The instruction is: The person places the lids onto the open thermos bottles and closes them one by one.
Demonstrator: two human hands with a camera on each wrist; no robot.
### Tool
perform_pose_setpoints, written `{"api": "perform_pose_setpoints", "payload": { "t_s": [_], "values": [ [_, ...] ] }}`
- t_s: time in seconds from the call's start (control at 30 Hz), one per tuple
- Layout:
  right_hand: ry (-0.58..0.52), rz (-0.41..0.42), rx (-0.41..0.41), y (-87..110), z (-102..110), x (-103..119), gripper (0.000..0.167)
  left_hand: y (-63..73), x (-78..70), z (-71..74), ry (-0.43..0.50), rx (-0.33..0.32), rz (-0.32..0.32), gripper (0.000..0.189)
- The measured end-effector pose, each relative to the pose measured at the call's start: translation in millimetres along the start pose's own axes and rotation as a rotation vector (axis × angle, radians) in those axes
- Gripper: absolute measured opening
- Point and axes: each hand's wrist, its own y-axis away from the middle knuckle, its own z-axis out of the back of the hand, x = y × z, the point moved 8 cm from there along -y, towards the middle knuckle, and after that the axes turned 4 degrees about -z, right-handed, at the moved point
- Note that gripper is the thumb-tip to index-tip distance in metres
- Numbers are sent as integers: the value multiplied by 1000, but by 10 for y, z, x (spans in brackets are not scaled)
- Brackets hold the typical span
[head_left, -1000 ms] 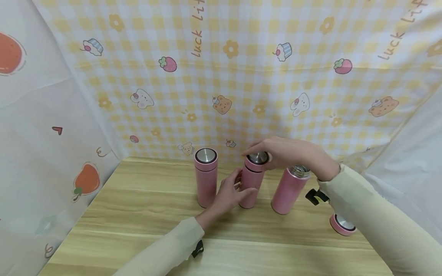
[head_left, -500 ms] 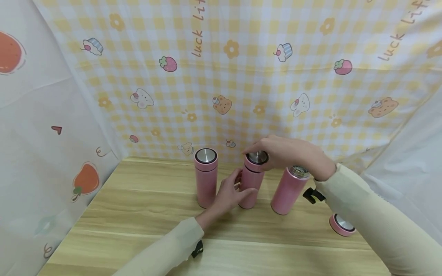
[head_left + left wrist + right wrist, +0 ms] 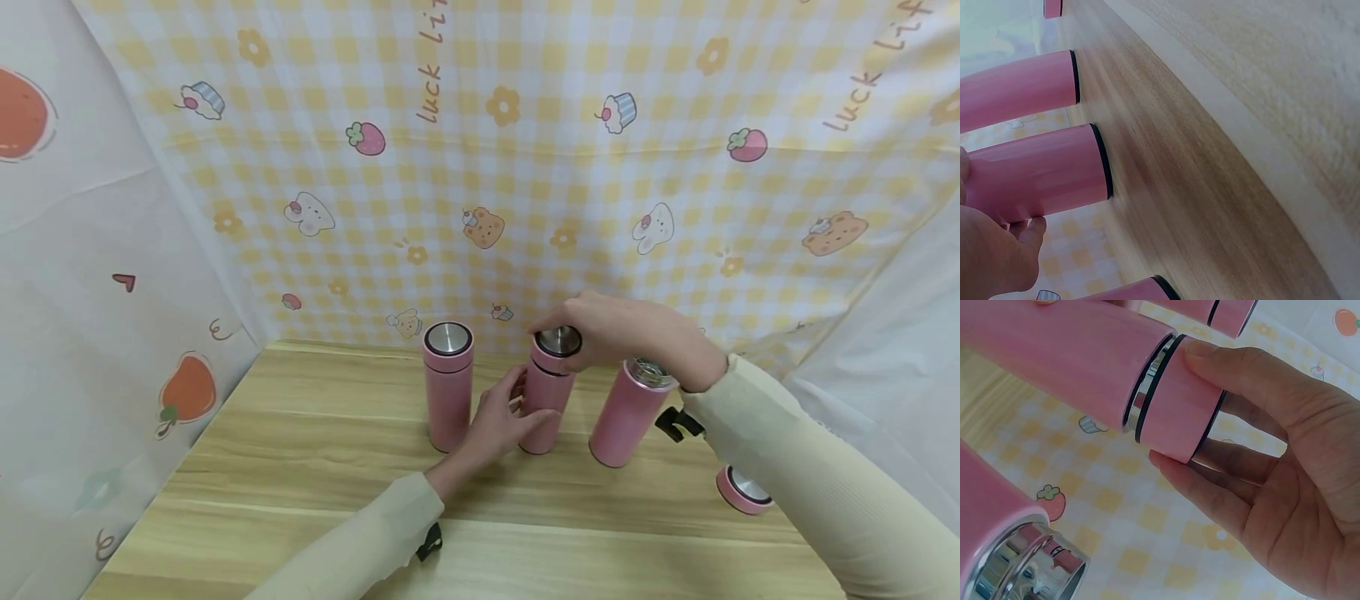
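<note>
Three pink thermos bottles stand in a row on the table. My left hand (image 3: 497, 418) grips the body of the middle thermos (image 3: 542, 421), fingers behind it and thumb in front. On top, my right hand (image 3: 611, 333) pinches the pink lid (image 3: 1179, 400) of that bottle between thumb and fingers. A narrow silver band of the neck shows between lid and body in the right wrist view. The left thermos (image 3: 448, 400) has its lid on. To the right a lidless thermos (image 3: 626, 421) leans slightly in view, its metal neck (image 3: 1041, 565) bare.
A loose pink lid (image 3: 744, 489) lies on the wooden table (image 3: 315, 467) at the right, beside my right sleeve (image 3: 817, 475). Behind the bottles hangs a yellow checked cloth (image 3: 420, 183). White printed cloth (image 3: 90, 292) hangs at the left.
My right hand and wrist have shifted slightly to the left and turned a little on the lid. The left hand and the bottles stay where they were.
</note>
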Motion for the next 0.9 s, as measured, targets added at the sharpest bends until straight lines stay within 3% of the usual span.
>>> {"api": "perform_pose_setpoints", "payload": {
  "t_s": [0.17,0.2,0.53,0.9],
  "values": [
    [-2,-19,7,-11,0,-7,44,4,-1,-5,18,-6,2,66],
    [-3,-23,10,-14,-1,-9,44,18,-62,4,24,-6,3,66],
    [3,-73,36,-26,1,-24,49,1,31,1,-6,0,22,68],
    [-20,-31,62,-40,3,-5,35,2,13,1,-7,3,11,70]
  ]
}}
